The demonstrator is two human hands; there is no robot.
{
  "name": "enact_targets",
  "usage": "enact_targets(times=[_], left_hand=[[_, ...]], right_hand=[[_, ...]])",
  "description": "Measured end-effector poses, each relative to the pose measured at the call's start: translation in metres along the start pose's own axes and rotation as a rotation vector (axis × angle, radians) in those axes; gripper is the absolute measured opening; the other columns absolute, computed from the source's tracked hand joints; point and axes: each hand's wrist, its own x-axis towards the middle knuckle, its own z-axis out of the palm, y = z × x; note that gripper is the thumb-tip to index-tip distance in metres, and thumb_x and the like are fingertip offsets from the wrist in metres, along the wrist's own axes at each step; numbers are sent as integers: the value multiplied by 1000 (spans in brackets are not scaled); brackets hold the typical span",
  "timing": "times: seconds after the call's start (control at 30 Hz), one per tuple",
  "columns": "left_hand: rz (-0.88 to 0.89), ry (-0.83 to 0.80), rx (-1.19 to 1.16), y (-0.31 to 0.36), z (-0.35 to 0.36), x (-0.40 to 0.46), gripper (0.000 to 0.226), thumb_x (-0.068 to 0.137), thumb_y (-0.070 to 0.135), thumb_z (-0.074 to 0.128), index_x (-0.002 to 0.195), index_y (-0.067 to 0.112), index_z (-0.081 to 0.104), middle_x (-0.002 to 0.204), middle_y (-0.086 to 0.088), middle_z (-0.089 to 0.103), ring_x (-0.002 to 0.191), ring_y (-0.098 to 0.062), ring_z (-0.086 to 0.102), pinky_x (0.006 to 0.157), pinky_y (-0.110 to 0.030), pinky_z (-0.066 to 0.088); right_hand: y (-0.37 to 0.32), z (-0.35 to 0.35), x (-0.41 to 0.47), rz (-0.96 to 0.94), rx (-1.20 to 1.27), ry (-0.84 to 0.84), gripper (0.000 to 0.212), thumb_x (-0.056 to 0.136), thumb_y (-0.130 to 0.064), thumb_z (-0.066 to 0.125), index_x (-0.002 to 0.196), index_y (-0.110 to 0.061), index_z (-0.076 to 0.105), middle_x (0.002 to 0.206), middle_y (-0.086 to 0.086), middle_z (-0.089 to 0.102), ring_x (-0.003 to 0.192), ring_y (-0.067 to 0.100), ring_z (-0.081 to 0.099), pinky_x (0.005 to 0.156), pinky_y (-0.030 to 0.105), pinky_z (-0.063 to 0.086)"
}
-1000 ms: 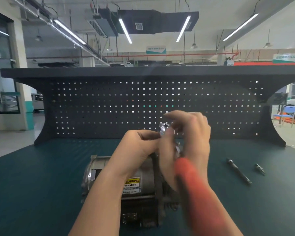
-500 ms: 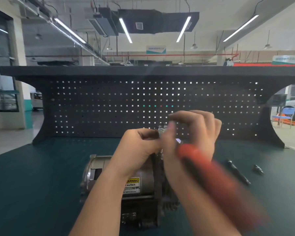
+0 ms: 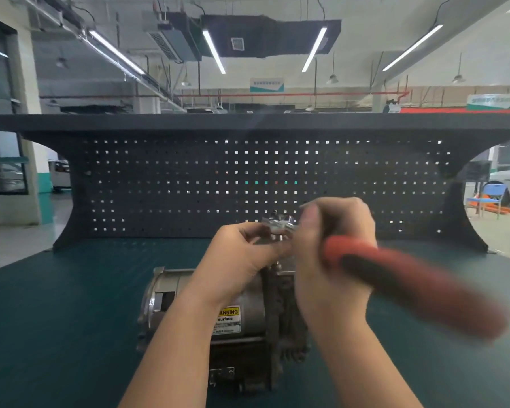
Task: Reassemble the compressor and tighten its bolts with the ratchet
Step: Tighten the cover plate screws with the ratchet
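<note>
Compressor (image 3: pixel 236 316) lying on its side on the green table (image 3: pixel 56 319), near the front edge, yellow warning label facing up. Right hand (image 3: pixel 333 248) wrapped around the ratchet (image 3: pixel 395 278) near its head, red-and-black handle blurred and angled out to the right. Left hand (image 3: pixel 242 254) just beside it, fingertips pinching the ratchet's shiny metal head (image 3: pixel 278 225) above the compressor's top. Dark pegboard (image 3: pixel 189 178) standing behind, along the table's far edge.

Bright ceiling tube lights (image 3: pixel 214 51); ratchet handle (image 3: pixel 409 284) motion-blurred; wide-angle edge distortion.
</note>
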Motion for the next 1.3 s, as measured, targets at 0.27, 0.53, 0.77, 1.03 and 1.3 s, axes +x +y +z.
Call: enact_targets(times=[0.27,0.53,0.77,1.03,1.3], left_hand=[[-55,-20,20,-5,-6,3,25,63,37,79,87,28,80,95,4,77,93,-7,70,79,-15,52],[-74,80,202,-4,-7,5,29,86,18,67,57,21,65,51,14,61,48,3,54,47,-8,41],[-25,-34,-36,-7,-9,4,22,71,24,80,92,20,80,101,-2,76,102,-15,69,86,-20,54],[-90,15,85,1,-5,3,24,77,20,75,54,18,67,48,9,63,46,4,57,46,-7,42],[-15,-59,6,-9,-9,3,18,73,27,79,90,24,80,98,0,76,99,-12,70,82,-17,54]], right_hand=[[28,-12,6,680,287,186,15,88,-33,59,81,-20,63,63,-20,58,63,-7,54,62,5,38],[-2,0,-6,-179,9,-259,11,82,-31,58,78,-38,50,68,-16,43,57,0,40,50,22,36],[27,-11,2,701,311,139,27,85,-38,58,66,-23,48,50,-18,44,48,-1,39,50,15,33],[-6,0,-7,-41,50,-177,8,75,-33,52,83,-31,50,62,-16,42,63,7,50,55,24,45],[28,-8,-2,555,297,151,7,85,-25,59,80,-24,55,56,-18,51,55,-7,47,56,7,37]])
